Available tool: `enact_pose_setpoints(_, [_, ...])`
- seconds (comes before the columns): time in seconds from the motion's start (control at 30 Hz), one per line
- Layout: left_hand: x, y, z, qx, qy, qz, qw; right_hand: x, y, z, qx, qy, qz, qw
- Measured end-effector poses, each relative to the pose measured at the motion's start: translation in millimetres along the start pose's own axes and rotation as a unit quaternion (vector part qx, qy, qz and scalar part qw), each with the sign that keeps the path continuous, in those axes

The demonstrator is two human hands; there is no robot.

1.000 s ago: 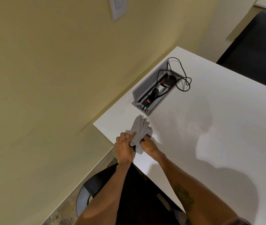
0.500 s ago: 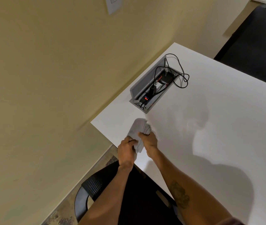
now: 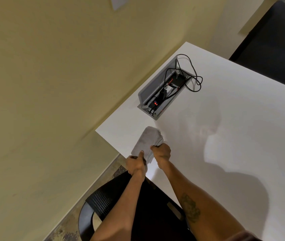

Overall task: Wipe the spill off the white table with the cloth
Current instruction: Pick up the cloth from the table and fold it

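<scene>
Both hands hold a grey cloth [image 3: 147, 141] near the corner of the white desk [image 3: 242, 136]. The left hand [image 3: 136, 163] grips the near end of the cloth, with its thumb on top and its fingers [image 3: 132, 157] curled under. The right hand [image 3: 161, 152] is closed on the right side of the cloth, and its fingers are clenched around the folds. The cloth is folded up in layers, and its far end lies on the desk. A little past the cloth there is a grey box [image 3: 162, 89] set into the desk, with its lid tipped up. Inside it there are plugs and a small red light. A black cord [image 3: 193, 79] loops out of the box and lies on the desk beside it. To the right of the cloth the desk has a faint smeary patch [image 3: 201, 122], which may be the spill. A black chair [image 3: 103, 200] sits under the arms, close to the desk edge. The wall [image 3: 51, 84] on the left is yellow.
</scene>
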State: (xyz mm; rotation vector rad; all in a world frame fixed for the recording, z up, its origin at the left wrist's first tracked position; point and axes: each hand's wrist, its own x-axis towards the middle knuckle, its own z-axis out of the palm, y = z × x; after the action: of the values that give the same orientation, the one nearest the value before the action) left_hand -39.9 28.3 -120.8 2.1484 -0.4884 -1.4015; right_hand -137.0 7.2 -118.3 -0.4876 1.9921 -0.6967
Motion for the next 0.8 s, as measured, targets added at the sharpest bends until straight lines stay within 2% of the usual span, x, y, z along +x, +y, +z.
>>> enact_pose_setpoints(0.1, [-5,1,3,-0.086,-0.002,0.004,0.996,-2,1,-5,0.048,-0.010,0.014,0.999])
enact_pose_setpoints(0.2, [-18,11,9,-0.173,-0.001,0.051,0.984,-6,3,-10,0.108,-0.015,0.031,0.994])
enact_pose_setpoints(0.33, [-28,28,15,-0.100,-0.003,0.105,0.989,-18,2,-26,0.227,-0.034,0.005,0.973])
enact_pose_setpoints(0.37, [-31,34,15,-0.095,-0.010,0.114,0.989,-22,1,-32,0.219,-0.030,-0.013,0.975])
enact_pose_setpoints(0.47, [-43,51,17,-0.079,-0.048,0.151,0.984,-35,4,-56,0.079,0.074,-0.056,0.993])
enact_pose_setpoints(0.53, [-51,61,22,-0.039,-0.068,0.180,0.981,-42,12,-79,0.014,0.163,-0.130,0.978])
enact_pose_setpoints(0.6, [-63,68,29,0.009,-0.096,0.204,0.974,-46,25,-105,-0.093,0.224,-0.264,0.934])
enact_pose_setpoints(0.67, [-80,73,38,0.073,-0.133,0.233,0.961,-51,36,-131,-0.208,0.240,-0.372,0.872])
enact_pose_setpoints(0.73, [-99,72,49,0.128,-0.161,0.256,0.945,-59,46,-155,-0.287,0.219,-0.431,0.827])
enact_pose_setpoints(0.8, [-122,66,64,0.160,-0.191,0.274,0.929,-68,61,-178,-0.334,0.193,-0.450,0.806])
